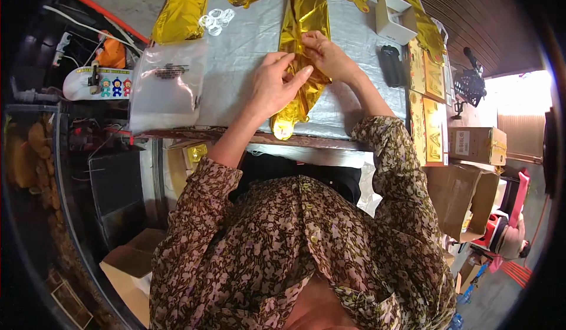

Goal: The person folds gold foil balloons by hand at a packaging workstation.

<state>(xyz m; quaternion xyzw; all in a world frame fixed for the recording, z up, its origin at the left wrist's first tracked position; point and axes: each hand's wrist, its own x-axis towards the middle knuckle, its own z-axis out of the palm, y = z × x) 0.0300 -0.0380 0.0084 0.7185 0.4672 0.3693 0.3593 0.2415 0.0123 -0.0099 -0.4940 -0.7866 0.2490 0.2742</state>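
A flat, shiny gold foil balloon (312, 12) lies lengthwise on the grey-covered table in front of me, gathered into a narrow strip with creased edges. Its rounded near end reaches close to the table's front edge. My left hand (272, 88) rests on its left side, with thumb and forefinger closed over the foil and the other fingers partly hidden. Slightly farther off, my right hand (330, 57) pinches the foil at the strip's middle between thumb and fingertips.
More gold foil pieces (183, 8) lie along the far side. Clear rings (216, 21) and a stack of transparent plastic bags (168, 88) are on the left. To the right are a small white box (395, 20), a black object (390, 64) and printed packages (425, 123). Cardboard boxes (463, 197) stand beyond.
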